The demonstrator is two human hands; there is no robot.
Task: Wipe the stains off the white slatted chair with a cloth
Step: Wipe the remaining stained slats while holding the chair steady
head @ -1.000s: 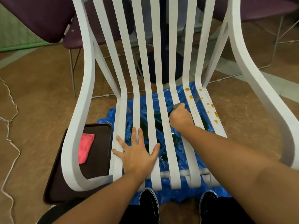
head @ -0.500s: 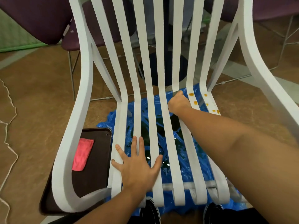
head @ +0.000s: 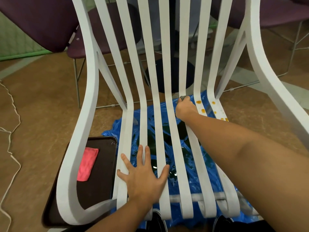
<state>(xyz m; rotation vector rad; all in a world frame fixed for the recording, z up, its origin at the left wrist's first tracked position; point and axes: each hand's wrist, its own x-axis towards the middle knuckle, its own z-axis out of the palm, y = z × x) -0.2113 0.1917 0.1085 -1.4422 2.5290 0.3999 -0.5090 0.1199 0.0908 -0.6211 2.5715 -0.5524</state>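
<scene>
Right hand (head: 185, 108) is up where the seat of the white slatted chair (head: 92, 72) bends into the backrest. Its fingers are curled tight around the cloth (head: 182, 97), which is pushed down on a slat right of centre. Only a dark grey scrap pokes out past the knuckles, so how much cloth is in there is hard to call. The orange stains (head: 198, 102) sit just right of that hand, dotted along the next 2 slats. Left hand (head: 143, 174) lies flat, fingers spread, across the front-left slats, holding nothing.

Under the seat is a blue plastic sheet (head: 113, 129). On the floor to the left, a brown tray (head: 100, 190) carries a pink cloth (head: 87, 164).

Against 1 second ago, the right hand has slid up its slat from mid-seat towards the backrest. The left hand has kept its spot, and the orange spots beside the cloth are still there.
</scene>
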